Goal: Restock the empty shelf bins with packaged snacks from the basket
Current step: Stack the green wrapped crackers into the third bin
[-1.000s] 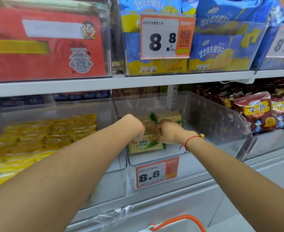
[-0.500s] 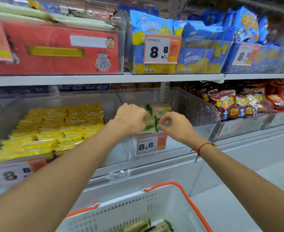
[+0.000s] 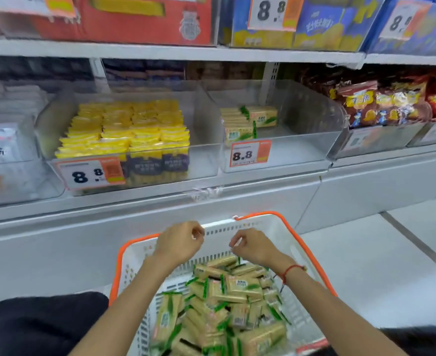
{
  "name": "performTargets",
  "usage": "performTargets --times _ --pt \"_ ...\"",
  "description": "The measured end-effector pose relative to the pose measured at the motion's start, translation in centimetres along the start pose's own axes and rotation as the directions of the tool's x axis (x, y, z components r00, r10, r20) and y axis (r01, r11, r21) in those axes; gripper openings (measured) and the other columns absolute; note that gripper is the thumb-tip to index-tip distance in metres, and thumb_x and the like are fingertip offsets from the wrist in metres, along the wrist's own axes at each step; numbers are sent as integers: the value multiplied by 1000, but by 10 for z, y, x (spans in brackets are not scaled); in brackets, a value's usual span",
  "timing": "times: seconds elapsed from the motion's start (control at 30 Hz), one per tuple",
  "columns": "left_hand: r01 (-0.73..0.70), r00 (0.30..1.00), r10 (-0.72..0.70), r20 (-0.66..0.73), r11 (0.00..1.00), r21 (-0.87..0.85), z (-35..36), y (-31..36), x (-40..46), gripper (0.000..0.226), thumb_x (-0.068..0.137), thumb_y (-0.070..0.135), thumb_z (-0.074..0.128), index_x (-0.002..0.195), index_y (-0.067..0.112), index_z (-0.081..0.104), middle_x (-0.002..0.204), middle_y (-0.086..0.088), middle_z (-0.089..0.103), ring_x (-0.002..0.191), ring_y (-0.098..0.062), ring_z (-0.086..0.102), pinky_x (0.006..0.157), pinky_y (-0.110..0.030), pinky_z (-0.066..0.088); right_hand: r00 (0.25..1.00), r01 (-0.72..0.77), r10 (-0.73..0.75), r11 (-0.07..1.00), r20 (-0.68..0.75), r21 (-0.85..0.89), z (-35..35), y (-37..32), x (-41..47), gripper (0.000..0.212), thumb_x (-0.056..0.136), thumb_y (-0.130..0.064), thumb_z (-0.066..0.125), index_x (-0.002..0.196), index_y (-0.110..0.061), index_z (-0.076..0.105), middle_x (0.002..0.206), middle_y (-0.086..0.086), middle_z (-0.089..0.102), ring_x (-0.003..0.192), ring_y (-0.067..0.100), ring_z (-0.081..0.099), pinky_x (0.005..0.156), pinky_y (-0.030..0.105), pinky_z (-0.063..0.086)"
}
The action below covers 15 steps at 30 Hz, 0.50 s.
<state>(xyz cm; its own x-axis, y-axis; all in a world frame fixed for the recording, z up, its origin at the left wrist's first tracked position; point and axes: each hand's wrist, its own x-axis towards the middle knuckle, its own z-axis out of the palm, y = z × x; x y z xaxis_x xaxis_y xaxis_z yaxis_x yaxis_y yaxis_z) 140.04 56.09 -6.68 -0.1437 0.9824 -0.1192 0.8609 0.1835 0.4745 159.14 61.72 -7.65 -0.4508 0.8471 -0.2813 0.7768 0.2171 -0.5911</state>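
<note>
A loose heap of beige snack packets with green printed ends [image 3: 227, 301] fills the white perforated plastic basket with an orange rim and handle [image 3: 296, 235], which sits low in front of the shelving, between the person's dark-clothed knees. Both bare hands hover over the far end of that heap, near the basket's back wall. The left hand [image 3: 179, 244] has its fingers loosely curled with nothing between them; the right hand [image 3: 251, 246], with a red cord bracelet [image 3: 290, 272] at its wrist, is likewise loosely curled and holds nothing. Neither hand touches a packet. Above and behind the basket, on the lower shelf, stands the clear plastic bin with an orange and white 8.8 price tag [image 3: 301, 152]; a short row of the same beige and green packets [image 3: 247, 122] lies at its left and back, and the rest of its floor is bare. Just beside it on the left, a second clear bin [image 3: 204, 160] is packed with rows of yellow packets [image 3: 127, 127] and carries its own 8.8 tag. To the right, another bin holds dark red snack bags [image 3: 366, 104]. On the upper shelf [image 3: 160, 51] sit a red carton [image 3: 145, 21] and blue and yellow bags [image 3: 319, 24] behind more price tags. Pale grey floor [image 3: 378, 253] shows at the right.
</note>
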Motion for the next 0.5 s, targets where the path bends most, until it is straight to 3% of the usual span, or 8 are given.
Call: performTargets --times 0.1,0.17,0.23,0.33,0.43,0.5 --pt "76 987 -72 141 997 -26 48 -37 -14 22 94 25 52 110 26 67 114 7 66 105 -16 60 84 -28 47 984 -103 110 993 139 -59 57 27 -3 29 93 -22 48 79 -2 64 76 21 61 69 33 60 72 44 53" --pt "140 961 -133 243 990 -13 77 -60 -21 23 96 27 49 113 26 64 117 6 64 104 -15 60 84 -28 49 957 -164 182 982 225 -99 88 51 -6 29 93 -22 46 80 -3 64 69 18 56 54 24 52 63 38 52" --pt "206 925 -197 323 978 6 103 -78 -25 25 98 27 44 116 26 63 112 6 63 96 -16 61 77 -29 50 936 -212 236 970 260 -117 109 71 -10 29 91 -21 47 84 0 66 75 17 63 69 29 64 58 29 48" --pt "279 866 -249 433 960 -7 142 -101 -30 24 99 21 40 109 23 62 87 0 58 67 -17 49 64 -27 38 923 -248 280 957 264 -147 122 88 -10 23 91 -20 48 87 -7 66 88 14 71 86 28 68 68 32 53" --pt "383 806 -286 518 920 -88 171 -109 -34 20 100 24 40 111 20 56 108 -6 58 79 -15 50 79 -30 42 907 -269 319 941 276 -203 124 100 0 16 88 -12 51 97 -15 64 102 8 68 90 23 64 74 30 52" --pt "408 771 -259 582 903 -138 189 -109 -31 30 102 22 39 126 14 54 134 -8 52 111 -20 53 95 -31 41 879 -244 294 954 375 -176 124 109 9 18 86 -12 55 98 -10 68 102 10 69 95 25 63 81 34 53"
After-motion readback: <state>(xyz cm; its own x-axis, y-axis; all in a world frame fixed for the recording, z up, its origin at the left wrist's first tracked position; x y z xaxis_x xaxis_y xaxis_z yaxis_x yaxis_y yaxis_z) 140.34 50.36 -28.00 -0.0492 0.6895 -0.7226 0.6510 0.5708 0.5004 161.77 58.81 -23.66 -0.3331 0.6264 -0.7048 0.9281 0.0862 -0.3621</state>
